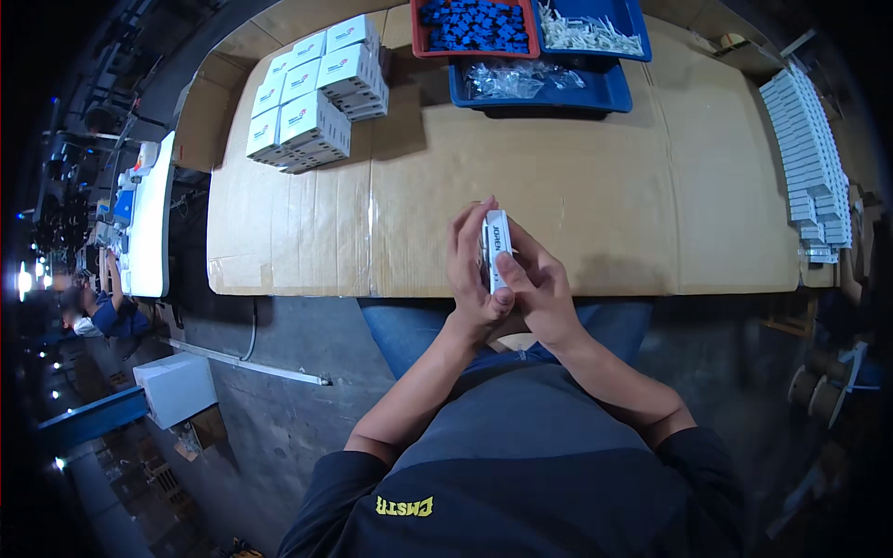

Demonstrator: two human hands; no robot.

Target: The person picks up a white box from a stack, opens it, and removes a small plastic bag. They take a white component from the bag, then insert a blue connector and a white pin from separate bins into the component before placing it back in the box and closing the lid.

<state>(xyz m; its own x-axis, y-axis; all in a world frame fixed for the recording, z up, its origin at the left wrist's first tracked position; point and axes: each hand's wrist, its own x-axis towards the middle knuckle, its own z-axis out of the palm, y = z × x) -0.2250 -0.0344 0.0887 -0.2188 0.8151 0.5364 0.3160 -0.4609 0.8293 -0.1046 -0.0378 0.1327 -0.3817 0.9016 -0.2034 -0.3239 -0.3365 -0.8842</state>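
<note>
Both hands close round a small white box (498, 244) with dark print on its side, held upright near the table's front edge. My left hand (467, 265) wraps its left side, fingers pointing up past the top. From the right, my right hand (544, 288) grips it, with the thumb pressed on the printed face. The box's far side and lower end are hidden by the fingers and palms.
Stacked white boxes (312, 128) stand at the back left of the cardboard-covered table (521, 163). A red tray (532, 37) of blue parts, a blue tray (646, 46) of white parts and another blue tray (609, 98) of clear bags sit behind. White pieces (807, 149) are stacked at the right edge.
</note>
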